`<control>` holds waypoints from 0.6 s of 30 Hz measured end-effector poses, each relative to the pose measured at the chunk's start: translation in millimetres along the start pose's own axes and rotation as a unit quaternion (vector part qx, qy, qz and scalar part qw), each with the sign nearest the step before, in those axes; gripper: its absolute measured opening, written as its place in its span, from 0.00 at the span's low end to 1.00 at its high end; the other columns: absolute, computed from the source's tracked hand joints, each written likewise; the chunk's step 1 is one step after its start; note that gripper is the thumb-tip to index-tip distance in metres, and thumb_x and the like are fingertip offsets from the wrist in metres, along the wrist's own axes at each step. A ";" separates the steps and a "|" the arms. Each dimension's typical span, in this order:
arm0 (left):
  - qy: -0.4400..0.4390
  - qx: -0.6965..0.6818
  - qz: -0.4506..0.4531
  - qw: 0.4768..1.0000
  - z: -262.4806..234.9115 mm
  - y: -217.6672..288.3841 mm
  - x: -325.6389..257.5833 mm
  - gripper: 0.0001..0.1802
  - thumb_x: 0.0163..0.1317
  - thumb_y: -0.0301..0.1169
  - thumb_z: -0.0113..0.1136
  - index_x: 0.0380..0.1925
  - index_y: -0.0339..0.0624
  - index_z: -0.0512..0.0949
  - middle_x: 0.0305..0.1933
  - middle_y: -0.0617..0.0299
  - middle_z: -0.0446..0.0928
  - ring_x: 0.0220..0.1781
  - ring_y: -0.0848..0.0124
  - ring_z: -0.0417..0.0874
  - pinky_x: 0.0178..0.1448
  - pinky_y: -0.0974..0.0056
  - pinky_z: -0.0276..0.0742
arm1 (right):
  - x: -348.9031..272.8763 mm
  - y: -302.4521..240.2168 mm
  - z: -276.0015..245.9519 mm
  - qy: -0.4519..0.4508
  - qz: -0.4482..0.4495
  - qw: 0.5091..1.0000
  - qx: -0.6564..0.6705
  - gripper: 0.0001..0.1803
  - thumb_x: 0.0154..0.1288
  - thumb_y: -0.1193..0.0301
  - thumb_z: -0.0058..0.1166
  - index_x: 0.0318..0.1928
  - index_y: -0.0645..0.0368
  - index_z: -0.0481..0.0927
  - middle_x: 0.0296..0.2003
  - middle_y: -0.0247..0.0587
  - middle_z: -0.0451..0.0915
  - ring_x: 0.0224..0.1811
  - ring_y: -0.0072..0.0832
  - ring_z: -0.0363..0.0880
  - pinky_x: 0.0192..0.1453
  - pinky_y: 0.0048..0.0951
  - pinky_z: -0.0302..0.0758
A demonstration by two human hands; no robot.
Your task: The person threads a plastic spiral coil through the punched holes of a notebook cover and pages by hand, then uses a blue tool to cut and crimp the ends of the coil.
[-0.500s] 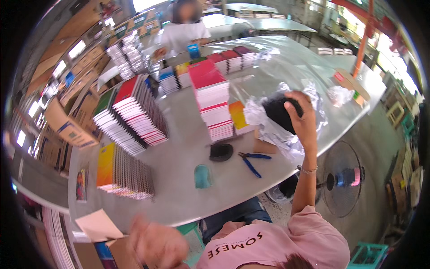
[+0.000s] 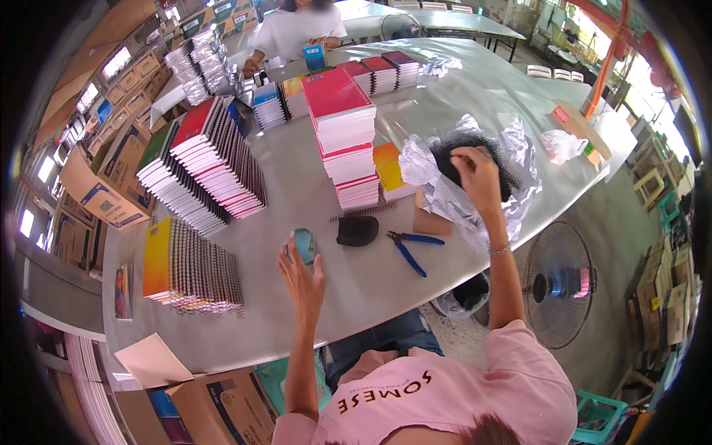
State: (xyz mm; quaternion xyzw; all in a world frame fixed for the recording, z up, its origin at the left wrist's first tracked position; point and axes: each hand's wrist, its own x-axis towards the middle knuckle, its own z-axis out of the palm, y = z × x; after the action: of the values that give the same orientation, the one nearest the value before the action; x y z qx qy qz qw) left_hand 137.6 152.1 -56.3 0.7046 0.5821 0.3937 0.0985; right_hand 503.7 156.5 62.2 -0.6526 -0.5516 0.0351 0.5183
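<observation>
My left hand (image 2: 302, 276) is over the table, its thumb and fingers on either side of a small rounded teal piece (image 2: 304, 246), whose exact kind I cannot make out. My right hand (image 2: 475, 176) has its fingers curled and pinched on a bundle of black spiral binding coils (image 2: 498, 159), which lies in crumpled silvery wrapping (image 2: 460, 208). Between the hands are a dark rounded piece (image 2: 357, 231), a loose coil (image 2: 343, 217) and blue-handled cutting pliers (image 2: 411, 251) with jaws toward the left.
Beyond the hands stands a tall stack of red notebooks (image 2: 341, 115). Red (image 2: 219, 152), green (image 2: 178, 185) and yellow (image 2: 194, 267) spiral notebook stacks line the left. Open cartons (image 2: 111, 185) flank the table (image 2: 297, 337). Across it sits another person (image 2: 297, 37); a fan (image 2: 560, 285) stands right.
My left hand has come up from the lower left onto the teal piece, which has shifted left and away. My right hand's fingers have drawn together on the coils. The view has shifted slightly.
</observation>
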 end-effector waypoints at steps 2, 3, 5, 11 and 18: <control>-0.013 0.005 -0.017 1.000 0.9 -3.4 4.0 0.45 0.57 0.32 0.68 0.73 0.52 0.57 0.66 0.42 0.61 0.70 0.45 0.60 0.70 0.45 0.58 | -8.9 -24.3 30.4 -0.102 0.017 0.994 0.045 0.10 0.57 0.74 0.63 0.41 0.60 0.84 0.38 0.48 0.81 0.47 0.44 0.79 0.54 0.41 0.72; -0.018 0.004 -0.021 1.000 0.4 -1.4 7.7 0.45 0.57 0.33 0.68 0.73 0.53 0.57 0.67 0.43 0.60 0.71 0.45 0.59 0.70 0.44 0.57 | -13.3 -21.6 47.9 -0.110 -0.106 0.988 -0.020 0.11 0.58 0.76 0.61 0.42 0.60 0.83 0.38 0.47 0.81 0.46 0.43 0.80 0.55 0.40 0.73; 0.001 0.045 -0.010 0.999 -0.7 11.2 5.8 0.45 0.57 0.34 0.69 0.73 0.53 0.57 0.70 0.45 0.58 0.72 0.46 0.58 0.71 0.42 0.55 | -21.2 -12.2 78.6 -0.115 -0.261 0.949 -0.137 0.14 0.58 0.77 0.59 0.46 0.60 0.82 0.40 0.45 0.82 0.47 0.41 0.80 0.59 0.39 0.71; 0.034 0.053 -0.023 0.998 -42.6 32.2 -13.1 0.47 0.54 0.33 0.72 0.72 0.55 0.59 0.71 0.46 0.55 0.73 0.48 0.56 0.71 0.42 0.53 | -19.8 15.5 104.2 -0.161 -0.332 0.883 -0.289 0.18 0.59 0.75 0.56 0.51 0.58 0.81 0.46 0.41 0.83 0.53 0.36 0.79 0.68 0.37 0.63; 0.058 -0.020 -0.040 0.997 -64.2 34.2 -29.0 0.42 0.55 0.27 0.69 0.71 0.52 0.61 0.69 0.48 0.59 0.71 0.47 0.59 0.69 0.45 0.58 | -19.0 11.9 91.3 -0.171 -0.266 0.930 -0.187 0.12 0.60 0.73 0.58 0.45 0.56 0.85 0.36 0.44 0.85 0.42 0.37 0.83 0.59 0.38 0.71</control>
State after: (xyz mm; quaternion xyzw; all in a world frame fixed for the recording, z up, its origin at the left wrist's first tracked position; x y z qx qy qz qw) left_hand 119.7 95.2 -5.6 0.6543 0.6065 0.4417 0.0945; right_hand 448.0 202.1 1.7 -0.5515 -0.7815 -0.0967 0.2750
